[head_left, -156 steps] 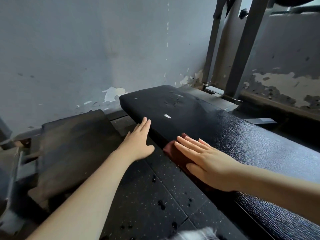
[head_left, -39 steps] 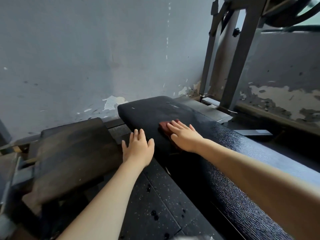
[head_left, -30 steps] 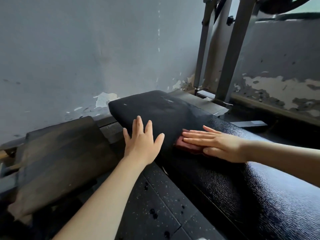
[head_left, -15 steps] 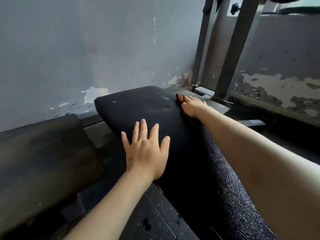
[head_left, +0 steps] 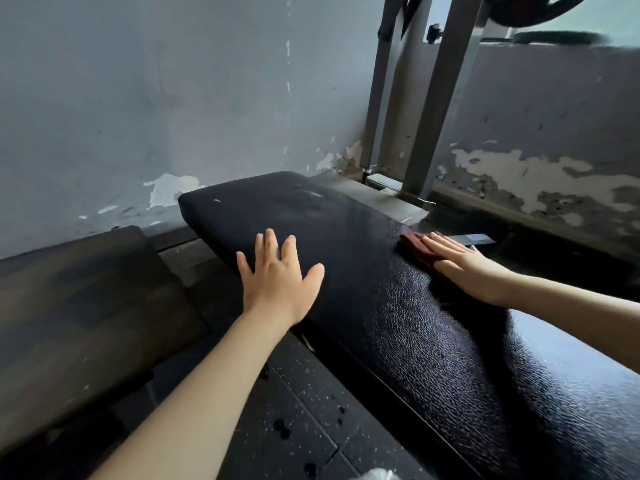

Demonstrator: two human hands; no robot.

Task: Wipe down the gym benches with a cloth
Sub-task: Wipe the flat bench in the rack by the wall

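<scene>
left hand (head_left: 277, 275): flat on black bench (head_left: 398, 323), fingers spread | right hand (head_left: 464, 268): fingers straight, pressing dark red cloth (head_left: 417, 247) at bench's right edge

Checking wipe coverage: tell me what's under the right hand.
A dark red cloth lies under the right hand, flat on the black bench pad. Only its far end shows; the palm covers the rest.

Dim daylight (glare on vinyl), wide-angle
</scene>
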